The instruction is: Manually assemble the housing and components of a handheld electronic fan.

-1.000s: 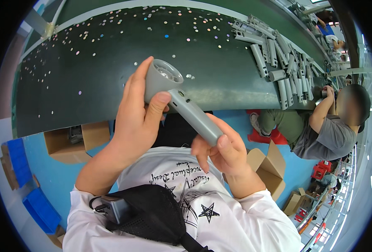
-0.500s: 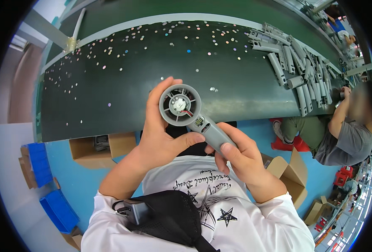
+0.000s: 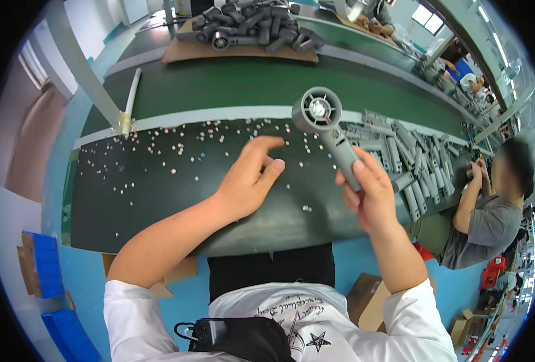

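A grey handheld fan is raised over the far side of the dark table, its round spoked head with a white hub tilted up and left. My right hand is closed round the lower end of its handle. My left hand hovers over the middle of the table, apart from the fan, with thumb and forefinger parted and nothing visible in it. The other left fingers are partly curled. Many small pale and coloured round dots are scattered on the tabletop beyond and left of that hand.
Grey half-shell casings lie heaped at the table's right. Beyond a pale rail runs a green belt, with dark grey fans piled on a brown board. A seated person works at the right. Cardboard boxes stand below.
My right hand has carried the fan away from me and to the right. My left hand has let go of the fan's head and moved forward over the table. The view has tilted up.
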Motion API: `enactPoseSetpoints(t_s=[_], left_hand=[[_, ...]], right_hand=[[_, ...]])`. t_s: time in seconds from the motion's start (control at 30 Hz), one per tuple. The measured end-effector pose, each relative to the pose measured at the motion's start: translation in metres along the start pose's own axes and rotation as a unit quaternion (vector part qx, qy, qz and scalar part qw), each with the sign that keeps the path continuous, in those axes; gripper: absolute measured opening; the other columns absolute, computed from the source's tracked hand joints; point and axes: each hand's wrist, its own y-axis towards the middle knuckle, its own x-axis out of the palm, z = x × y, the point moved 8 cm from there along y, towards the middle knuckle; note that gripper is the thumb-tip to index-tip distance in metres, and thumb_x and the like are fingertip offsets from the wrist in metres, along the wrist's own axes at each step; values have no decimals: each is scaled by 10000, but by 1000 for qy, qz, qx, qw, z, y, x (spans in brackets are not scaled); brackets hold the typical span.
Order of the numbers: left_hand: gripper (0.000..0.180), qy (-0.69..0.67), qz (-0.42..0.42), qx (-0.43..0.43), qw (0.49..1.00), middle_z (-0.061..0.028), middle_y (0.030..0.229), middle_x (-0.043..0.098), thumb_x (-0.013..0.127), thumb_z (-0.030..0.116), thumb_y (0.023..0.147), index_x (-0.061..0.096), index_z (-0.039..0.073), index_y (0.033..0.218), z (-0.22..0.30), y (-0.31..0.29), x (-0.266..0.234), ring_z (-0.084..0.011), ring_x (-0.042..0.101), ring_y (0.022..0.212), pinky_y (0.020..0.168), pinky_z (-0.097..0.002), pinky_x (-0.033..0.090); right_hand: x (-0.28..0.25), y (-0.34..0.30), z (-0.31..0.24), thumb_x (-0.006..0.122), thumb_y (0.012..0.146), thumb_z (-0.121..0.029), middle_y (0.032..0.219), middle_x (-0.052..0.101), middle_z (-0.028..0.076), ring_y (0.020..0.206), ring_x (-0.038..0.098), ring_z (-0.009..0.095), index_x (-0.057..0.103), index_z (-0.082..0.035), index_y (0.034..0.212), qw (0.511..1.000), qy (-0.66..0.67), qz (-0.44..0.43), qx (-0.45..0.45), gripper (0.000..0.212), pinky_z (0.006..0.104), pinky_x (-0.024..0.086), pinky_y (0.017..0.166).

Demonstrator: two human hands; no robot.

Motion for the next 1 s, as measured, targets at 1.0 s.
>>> enactPoseSetpoints(t_s=[1.0], left_hand=[[148,35,-143,4,989,-129,898,614,555,187,935,603,47,929,-49,12,30,-344,629,808,687,-429,530]], right_hand=[[32,504,-29,609,862,-180,843,687,117,686,660,243,589,-11,1166,828,-462,137,-287,349,368,514,657]])
